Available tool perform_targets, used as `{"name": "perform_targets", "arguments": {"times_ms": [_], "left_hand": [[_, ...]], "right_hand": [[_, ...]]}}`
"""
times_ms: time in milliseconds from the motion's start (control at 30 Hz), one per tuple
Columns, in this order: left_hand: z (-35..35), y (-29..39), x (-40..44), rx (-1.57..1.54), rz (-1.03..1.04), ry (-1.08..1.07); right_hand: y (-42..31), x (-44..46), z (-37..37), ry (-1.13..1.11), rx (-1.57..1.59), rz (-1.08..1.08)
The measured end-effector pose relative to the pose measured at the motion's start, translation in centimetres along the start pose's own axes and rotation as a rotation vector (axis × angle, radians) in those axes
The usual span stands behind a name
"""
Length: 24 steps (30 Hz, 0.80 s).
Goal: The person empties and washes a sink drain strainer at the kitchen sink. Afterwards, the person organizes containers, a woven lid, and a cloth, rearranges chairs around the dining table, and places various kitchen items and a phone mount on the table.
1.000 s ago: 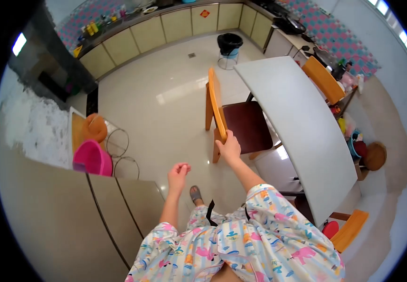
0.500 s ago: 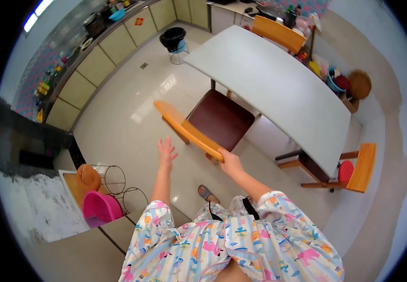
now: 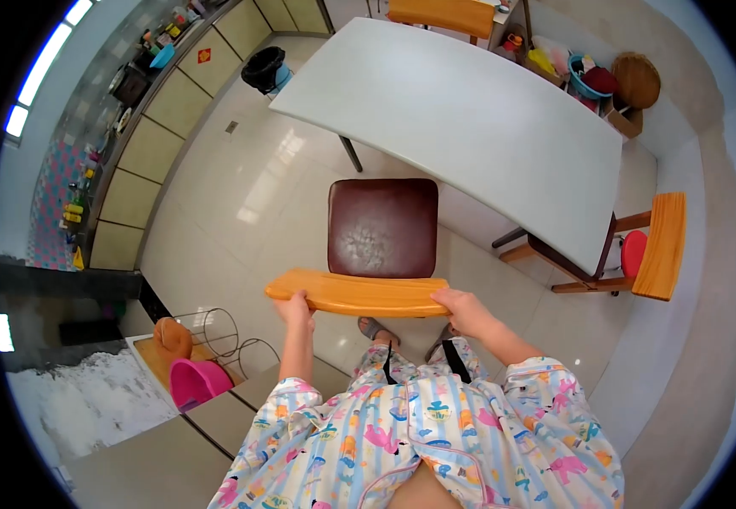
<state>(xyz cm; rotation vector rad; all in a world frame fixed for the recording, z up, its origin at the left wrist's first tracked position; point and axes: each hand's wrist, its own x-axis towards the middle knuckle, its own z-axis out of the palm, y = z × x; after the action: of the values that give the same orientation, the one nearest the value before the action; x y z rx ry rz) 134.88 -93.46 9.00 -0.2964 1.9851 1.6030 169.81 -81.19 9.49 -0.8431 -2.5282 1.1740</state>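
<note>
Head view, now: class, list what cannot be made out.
- Near chair's legs: head view, hidden by its seat and backrest.
- Some fingers of the left hand and right hand: head view, behind the backrest.
- Far chair's seat: head view, hidden by the table.
- Yellow bottles' labels: head view, too small.

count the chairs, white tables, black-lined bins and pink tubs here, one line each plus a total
Chairs: 3 (held chair, right-side chair, far chair)
White table: 1
Black-lined bin: 1
Pink tub: 1
Total: 6
</note>
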Motion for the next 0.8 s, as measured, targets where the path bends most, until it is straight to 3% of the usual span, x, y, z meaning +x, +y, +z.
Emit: {"name": "perform_targets", "arguments": {"times_ms": [500,633,800], "left_hand": [[15.6,-3.8,-6.5,0.201,0.037,-0.513],[18.1,-5.2,-6.4,0.264,0.074,-0.487],[17.1,-3.0,-6.4,0.26,-0.015,-0.699]], "right_hand": [[4.8,-11.4,-5.4,0.385,-0.041,0.344],[5.0,-12.4,-5.6,0.396,-0.064,0.459],[2.9,-9.8,-3.9,0.345,-0.65,0.564]]}}
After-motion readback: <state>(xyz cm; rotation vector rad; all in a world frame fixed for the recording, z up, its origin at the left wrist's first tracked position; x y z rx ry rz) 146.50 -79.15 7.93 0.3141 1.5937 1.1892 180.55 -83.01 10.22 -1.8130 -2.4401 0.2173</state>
